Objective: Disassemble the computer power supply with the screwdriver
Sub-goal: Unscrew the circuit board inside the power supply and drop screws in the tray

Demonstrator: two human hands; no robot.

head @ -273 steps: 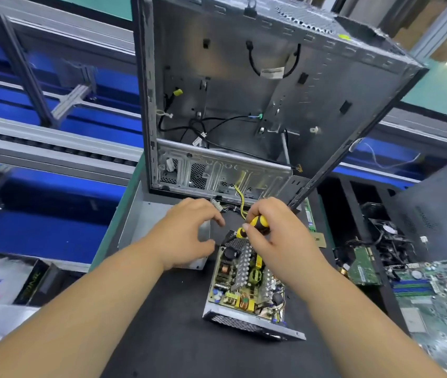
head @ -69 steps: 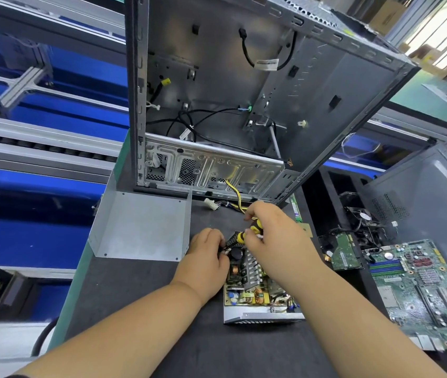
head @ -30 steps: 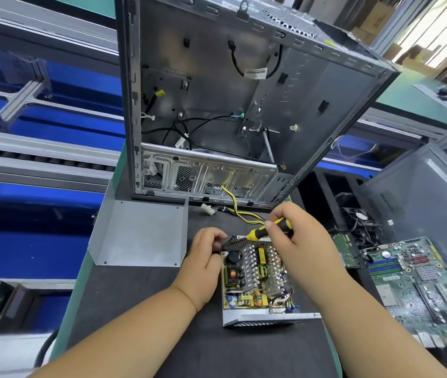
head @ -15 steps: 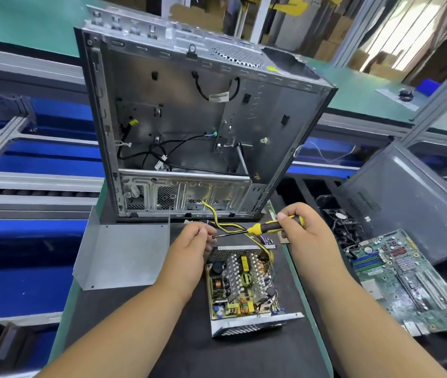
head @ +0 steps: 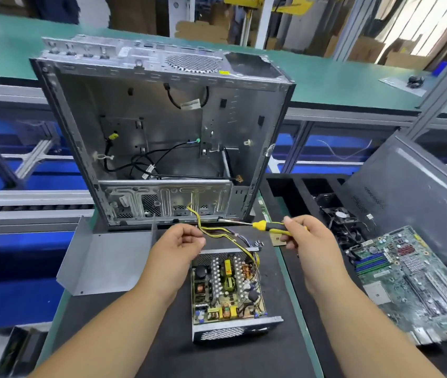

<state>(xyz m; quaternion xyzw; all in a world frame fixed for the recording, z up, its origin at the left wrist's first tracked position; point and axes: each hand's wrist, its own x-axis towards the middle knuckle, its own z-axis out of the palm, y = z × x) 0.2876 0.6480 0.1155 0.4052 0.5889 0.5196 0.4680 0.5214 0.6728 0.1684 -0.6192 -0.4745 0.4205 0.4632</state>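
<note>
Two hands hovered at twelve o'clock of the open power supply (head: 227,290). The left hand (head: 176,252) pinched something unclear; the right hand (head: 307,241) gripped the screwdriver (head: 267,227) level, seemingly lifted clear.

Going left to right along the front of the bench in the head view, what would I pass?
Bent metal cover → left hand → open power supply → right hand holding the screwdriver → green motherboard.
</note>
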